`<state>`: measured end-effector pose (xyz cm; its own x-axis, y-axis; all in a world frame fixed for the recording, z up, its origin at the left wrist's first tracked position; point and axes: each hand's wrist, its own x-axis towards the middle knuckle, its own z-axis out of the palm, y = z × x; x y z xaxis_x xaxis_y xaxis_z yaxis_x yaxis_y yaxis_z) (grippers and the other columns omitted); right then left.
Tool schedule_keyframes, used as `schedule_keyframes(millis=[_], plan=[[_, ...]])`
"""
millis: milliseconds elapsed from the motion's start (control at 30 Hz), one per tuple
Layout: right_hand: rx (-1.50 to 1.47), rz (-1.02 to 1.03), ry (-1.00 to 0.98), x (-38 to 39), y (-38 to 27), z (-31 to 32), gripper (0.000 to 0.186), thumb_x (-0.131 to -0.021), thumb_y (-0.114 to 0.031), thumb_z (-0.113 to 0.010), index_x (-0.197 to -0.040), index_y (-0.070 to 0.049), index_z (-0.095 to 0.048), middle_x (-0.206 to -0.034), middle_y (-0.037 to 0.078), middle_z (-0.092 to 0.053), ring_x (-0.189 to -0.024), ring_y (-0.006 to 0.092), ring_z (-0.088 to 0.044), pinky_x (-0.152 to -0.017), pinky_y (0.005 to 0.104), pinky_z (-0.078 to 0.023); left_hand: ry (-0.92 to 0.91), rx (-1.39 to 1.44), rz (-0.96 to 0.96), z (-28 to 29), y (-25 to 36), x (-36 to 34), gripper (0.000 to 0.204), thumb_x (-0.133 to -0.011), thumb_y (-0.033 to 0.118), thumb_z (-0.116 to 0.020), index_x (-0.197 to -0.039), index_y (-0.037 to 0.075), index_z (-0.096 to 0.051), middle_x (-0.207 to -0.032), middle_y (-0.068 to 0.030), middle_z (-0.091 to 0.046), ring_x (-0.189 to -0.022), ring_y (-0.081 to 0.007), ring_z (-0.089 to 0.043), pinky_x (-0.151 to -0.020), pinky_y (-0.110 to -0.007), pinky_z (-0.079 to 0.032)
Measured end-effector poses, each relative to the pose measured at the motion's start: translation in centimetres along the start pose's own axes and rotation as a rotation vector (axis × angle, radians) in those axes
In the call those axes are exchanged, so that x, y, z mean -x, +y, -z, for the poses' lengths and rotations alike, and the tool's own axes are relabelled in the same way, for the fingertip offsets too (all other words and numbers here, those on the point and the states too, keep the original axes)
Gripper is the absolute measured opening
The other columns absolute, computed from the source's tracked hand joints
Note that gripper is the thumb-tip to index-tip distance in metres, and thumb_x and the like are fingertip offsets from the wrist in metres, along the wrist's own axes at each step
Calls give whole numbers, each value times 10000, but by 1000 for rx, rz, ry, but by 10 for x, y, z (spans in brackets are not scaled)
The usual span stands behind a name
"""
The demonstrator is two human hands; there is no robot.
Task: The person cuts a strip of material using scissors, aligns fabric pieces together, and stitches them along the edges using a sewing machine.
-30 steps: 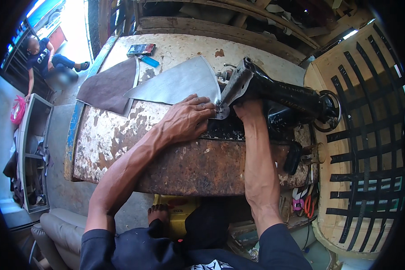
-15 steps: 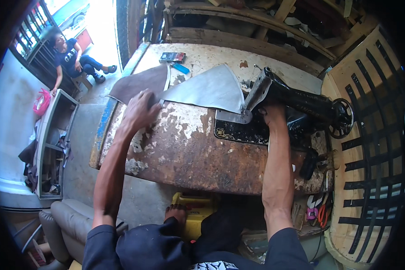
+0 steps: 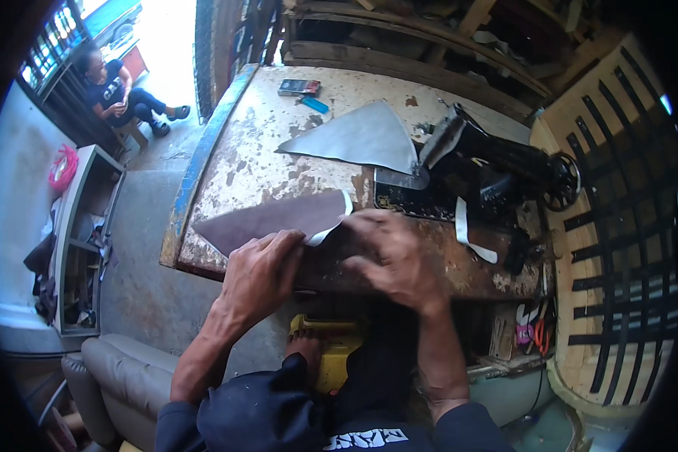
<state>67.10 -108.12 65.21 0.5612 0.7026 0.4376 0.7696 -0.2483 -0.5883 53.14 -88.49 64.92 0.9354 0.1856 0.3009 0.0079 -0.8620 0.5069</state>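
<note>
Left hand (image 3: 260, 271) pinches the near edge of the brown sheet (image 3: 271, 220) on the table (image 3: 241, 162); right hand (image 3: 395, 256) lies open-fingered beside it. Grey sheet (image 3: 358, 137) lies farther, by the sewing machine (image 3: 497, 169).

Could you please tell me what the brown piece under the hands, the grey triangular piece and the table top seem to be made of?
Brown piece: probably leather or leatherette, matte, with a pale underside at its curled corner. Grey triangular piece: a similar flexible sheet, lying flat with a faint sheen. Table top: likely painted metal, its cream coat flaking to rust-brown patches.
</note>
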Motion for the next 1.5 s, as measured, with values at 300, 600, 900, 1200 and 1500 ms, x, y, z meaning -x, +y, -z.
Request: schedule_keyframes(millis=[300,600,900,1200,1500], plan=[[-23,91,219,32,-23,-20,183,-803,-79,-809,-954,-70,-705,-908,99,-718,-885,289,-687,-857,405,-497,-257,511,275,33,1,-3,299,-1004,283,-601,-1064,11,-709,-646,-191,-595,-641,-156,-651,-613,-373,-491],[-161,-195,403,81,-36,47,185,-922,-22,-672,-1099,-47,-626,-1090,117,-700,-1016,215,-672,-888,331,-510,361,520,265,83,-30,-38,334,-1055,260,-568,-1012,-38,-714,-744,-55,-688,-679,-59,-610,-589,-257,-481],[-84,-261,422,46,-80,142,125,-944,-89,-702,-1043,-19,-672,-887,-22,-638,-823,43,-562,-745,211,-453,-218,2,-161,-38,39,-60,212,-966,173,-566,-1057,27,-690,-1001,-208,-719,-902,-349,-722,-822,-434,-583],[12,118,38,-20,-87,133,253,-859,-57,-760,-1111,-39,-737,-993,125,-751,-894,222,-735,-804,325,-566,-222,1207,-108,-52,24,-57,762,-906,332,-755,-1503,1,-417,-1482,-198,-499,-1421,-333,-426,-1188,-475,-336],[-289,203,259,-35,-22,105,294,-858,112,-664,-1074,-73,-739,-997,48,-721,-985,145,-663,-848,279,-532,91,453,-105,13,-24,-95,182,-848,88,-763,-994,-4,-705,-976,-125,-715,-981,-258,-680,-901,-395,-518]])
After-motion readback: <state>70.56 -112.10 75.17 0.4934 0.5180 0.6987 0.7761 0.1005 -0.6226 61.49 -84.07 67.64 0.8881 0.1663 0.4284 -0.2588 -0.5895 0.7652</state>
